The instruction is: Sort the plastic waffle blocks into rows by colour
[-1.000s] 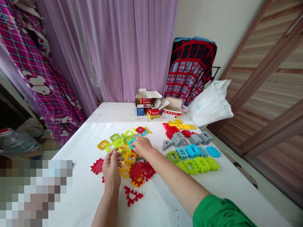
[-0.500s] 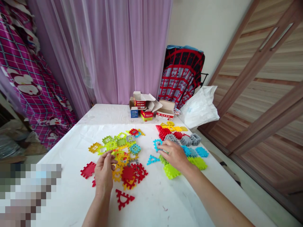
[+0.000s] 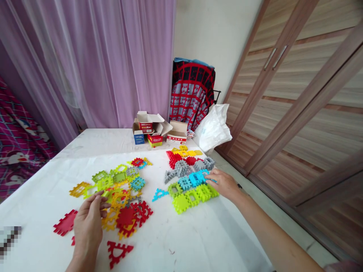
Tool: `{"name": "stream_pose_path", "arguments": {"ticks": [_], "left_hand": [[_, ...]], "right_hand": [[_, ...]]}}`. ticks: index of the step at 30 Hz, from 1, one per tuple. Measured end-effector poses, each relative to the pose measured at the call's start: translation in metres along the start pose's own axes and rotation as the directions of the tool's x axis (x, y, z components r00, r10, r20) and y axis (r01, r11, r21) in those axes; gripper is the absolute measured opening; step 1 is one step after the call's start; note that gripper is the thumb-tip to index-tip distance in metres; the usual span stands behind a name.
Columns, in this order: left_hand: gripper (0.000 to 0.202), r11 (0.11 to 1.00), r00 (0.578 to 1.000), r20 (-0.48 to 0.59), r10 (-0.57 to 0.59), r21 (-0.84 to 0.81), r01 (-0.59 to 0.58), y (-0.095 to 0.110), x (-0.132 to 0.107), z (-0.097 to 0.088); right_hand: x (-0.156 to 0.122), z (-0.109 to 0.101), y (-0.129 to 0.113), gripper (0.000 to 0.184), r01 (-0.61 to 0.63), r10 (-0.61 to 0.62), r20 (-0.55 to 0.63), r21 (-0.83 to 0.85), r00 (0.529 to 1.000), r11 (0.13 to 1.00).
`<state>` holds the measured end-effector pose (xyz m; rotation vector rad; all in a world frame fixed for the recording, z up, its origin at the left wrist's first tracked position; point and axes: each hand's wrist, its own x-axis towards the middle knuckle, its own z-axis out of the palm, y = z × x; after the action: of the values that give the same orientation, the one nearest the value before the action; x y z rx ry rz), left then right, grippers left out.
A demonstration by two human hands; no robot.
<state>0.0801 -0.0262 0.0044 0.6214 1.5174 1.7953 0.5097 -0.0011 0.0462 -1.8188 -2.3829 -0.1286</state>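
My left hand (image 3: pixel 90 221) hovers over the left side of the table with loosely curled fingers, and I see nothing held in it. Around it lie mixed interlocking plastic tiles: a red square tile (image 3: pixel 65 223), yellow tiles (image 3: pixel 110 218), green tiles (image 3: pixel 104 183) and a red triangular tile (image 3: pixel 118 253). On the right, my right hand (image 3: pixel 225 184) has its fingertips on a blue tile (image 3: pixel 204 174) at the right end of a blue row. Its fingers partly cover that tile. Nearer me runs a row of lime-green tiles (image 3: pixel 181 204). A blue triangular tile (image 3: pixel 159 194) lies between the two groups.
Grey tiles (image 3: pixel 181 168), red tiles (image 3: pixel 173 160) and yellow tiles (image 3: pixel 183 152) lie behind the blue row. Small open cardboard boxes (image 3: pixel 177 133) stand at the back. A white plastic bag (image 3: pixel 214 128) is beside the table's right edge, before a wooden wardrobe (image 3: pixel 283 94).
My right hand has moved right and brought the blue square tile from beside the grey and green ones to the blue row. My left hand keeps its pose. The view has turned right.
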Motion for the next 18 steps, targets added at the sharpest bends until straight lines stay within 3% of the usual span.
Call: {"name": "stream_pose_path", "arguments": {"ticks": [18], "left_hand": [[0.031,1.000,1.000,0.005,0.023,0.016,-0.023,-0.005,0.005,-0.001]], "right_hand": [[0.018,0.008,-0.019,0.024,0.059,-0.062,0.092,0.030,0.994,0.998]]}}
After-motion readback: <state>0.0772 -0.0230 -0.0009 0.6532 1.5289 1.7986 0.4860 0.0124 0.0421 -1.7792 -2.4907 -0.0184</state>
